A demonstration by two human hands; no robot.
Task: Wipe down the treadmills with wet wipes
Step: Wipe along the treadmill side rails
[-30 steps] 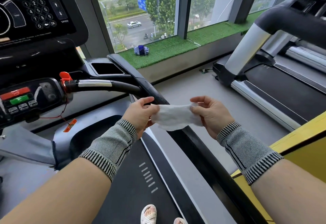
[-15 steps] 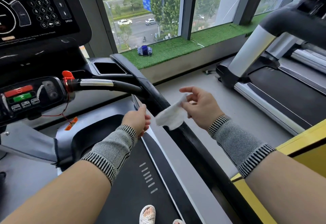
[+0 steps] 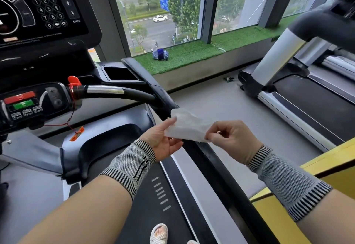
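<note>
right hand (image 3: 233, 140) — fingers curled, thumb and fingertips pinching the right edge of the wet wipe (image 3: 187, 126).
left hand (image 3: 163, 142) — palm turned up, fingers fairly straight; forefinger and thumb nip the wipe's left edge, though the exact contact is partly hidden by the sheet.
wet wipe — white, thin, stretched between the two hands in the air, just above the black side handrail (image 3: 163, 97) of the near treadmill; not touching it as far as can be told.
step in hand, as judged — unfolding or spreading the sheet ahead of wiping. the next move likely calls for gathering it under one palm and laying it flat on the handrail, the nearest part.
surfaces — treadmill belt (image 3: 146, 195) below, dark, with a sandalled foot on it; console panel (image 3: 44, 13) with keypad at upper left; red and green buttons on the crossbar.
room — a second treadmill (image 3: 307, 97) to the right across grey floor; a strip of green turf along the window ledge, a small blue object on it; street and trees outside; something yellow at lower right.
</note>
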